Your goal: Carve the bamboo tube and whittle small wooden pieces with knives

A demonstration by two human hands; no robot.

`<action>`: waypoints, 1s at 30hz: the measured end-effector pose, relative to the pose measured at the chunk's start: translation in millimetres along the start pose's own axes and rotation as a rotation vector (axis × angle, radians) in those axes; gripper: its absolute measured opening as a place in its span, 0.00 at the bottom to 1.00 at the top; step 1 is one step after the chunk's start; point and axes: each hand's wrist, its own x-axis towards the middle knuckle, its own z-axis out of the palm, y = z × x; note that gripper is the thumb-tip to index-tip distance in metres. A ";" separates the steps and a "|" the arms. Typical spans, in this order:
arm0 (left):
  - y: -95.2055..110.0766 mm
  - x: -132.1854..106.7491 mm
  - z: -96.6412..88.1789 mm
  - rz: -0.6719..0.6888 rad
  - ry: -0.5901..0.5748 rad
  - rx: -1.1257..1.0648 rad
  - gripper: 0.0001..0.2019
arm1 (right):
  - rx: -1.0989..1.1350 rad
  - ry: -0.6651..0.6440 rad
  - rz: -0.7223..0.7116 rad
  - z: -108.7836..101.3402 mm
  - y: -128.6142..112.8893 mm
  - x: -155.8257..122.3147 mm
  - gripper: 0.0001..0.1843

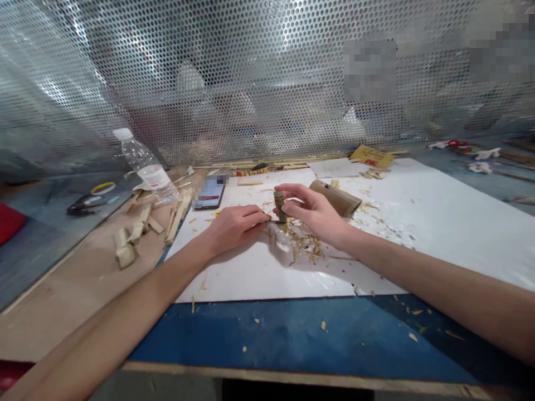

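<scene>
My right hand (314, 214) grips a short upright piece of bamboo (279, 205) between thumb and fingers, just above the white sheet (438, 223). My left hand (234, 225) lies closed on the sheet beside it, pinching a thin dark tool whose tip (273, 222) points at the base of the piece. A heap of shavings (303, 245) lies under and in front of both hands. A larger bamboo tube (336, 197) lies on its side just behind my right hand.
A phone (209, 193) lies at the back left of the sheet, beside a tilted water bottle (146, 166). Split wood strips (142, 225) are scattered at left; scissors (86, 203) farther left. Perforated metal mesh (267, 83) walls the back. Blue tabletop (292, 334) at front.
</scene>
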 end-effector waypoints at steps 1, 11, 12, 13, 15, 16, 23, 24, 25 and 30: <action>1.1 0.7 -0.5 -0.001 -0.006 0.010 0.09 | -0.005 0.016 0.000 0.6 -0.8 0.2 0.22; 7.0 1.2 -4.1 0.040 -0.009 0.120 0.10 | -0.065 0.119 -0.139 5.6 -6.0 -0.7 0.16; 7.2 1.1 -4.4 0.041 -0.010 0.125 0.10 | -0.061 0.114 -0.146 6.4 -6.8 -1.7 0.16; 7.5 1.3 -4.8 0.041 -0.008 0.133 0.10 | -0.056 0.104 -0.152 7.2 -7.2 -2.8 0.16; 8.8 2.1 -5.6 0.042 0.004 0.158 0.09 | -0.051 0.078 -0.167 8.7 -6.8 -4.4 0.16; 9.6 2.6 -5.9 0.043 0.016 0.175 0.09 | -0.054 0.071 -0.174 9.2 -6.1 -4.8 0.16; 14.3 5.4 -7.8 0.015 0.018 0.210 0.10 | -0.090 0.111 -0.179 7.0 0.9 -3.2 0.16; 14.9 5.6 -8.5 0.009 0.004 0.206 0.11 | -0.091 0.117 -0.181 6.5 1.2 -2.9 0.16; 15.6 5.9 -9.3 0.001 -0.011 0.202 0.11 | -0.092 0.120 -0.183 5.9 1.3 -2.6 0.16; 20.2 6.6 -10.2 -0.028 -0.008 0.201 0.11 | -0.093 0.102 -0.199 3.2 0.8 -2.3 0.17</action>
